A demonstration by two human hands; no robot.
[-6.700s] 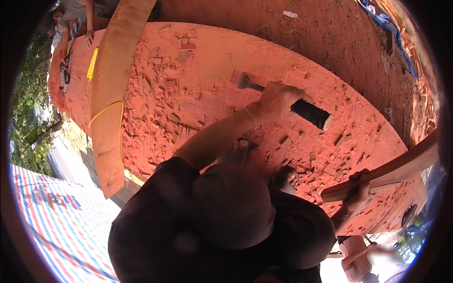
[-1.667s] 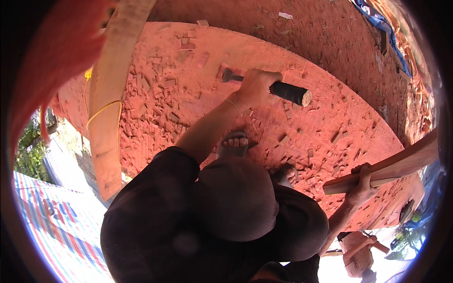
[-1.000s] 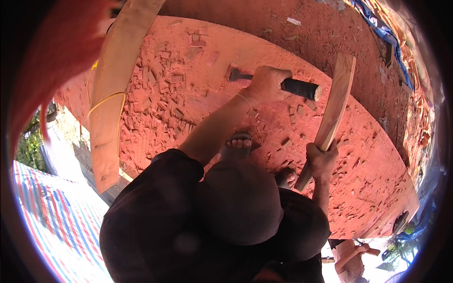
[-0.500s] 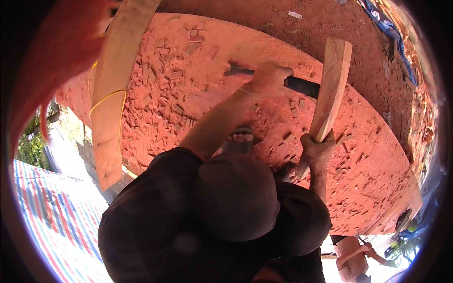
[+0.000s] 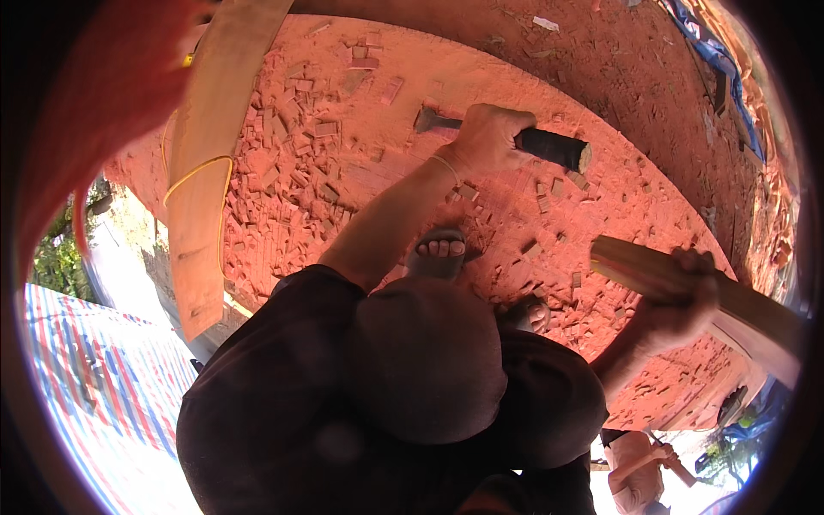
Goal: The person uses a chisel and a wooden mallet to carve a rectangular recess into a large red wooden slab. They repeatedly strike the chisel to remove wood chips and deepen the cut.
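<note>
My left hand (image 5: 485, 142) is stretched forward and shut on a chopping tool (image 5: 558, 148) with a dark handle; its metal head (image 5: 425, 118) points left, just above the chip-strewn red ground (image 5: 360, 163). My right hand (image 5: 687, 296) is out to the right, gripping a pale wooden plank (image 5: 755, 313) that lies nearly level and runs off toward the right rim. My sandalled foot (image 5: 438, 253) shows between the two arms, and my other foot (image 5: 528, 313) is half hidden by my hat.
A long curved wooden board (image 5: 215, 172) with a yellow cord looped on it lies along the left. Several red wood chips litter the ground. A striped tarp (image 5: 94, 386) is at lower left, a blue tarp (image 5: 730, 86) at upper right. Another person (image 5: 635, 463) stands at lower right.
The plank in my right hand has swung down from nearly upright to almost level, and the hand has moved out to the right. My left hand and the tool have barely shifted.
</note>
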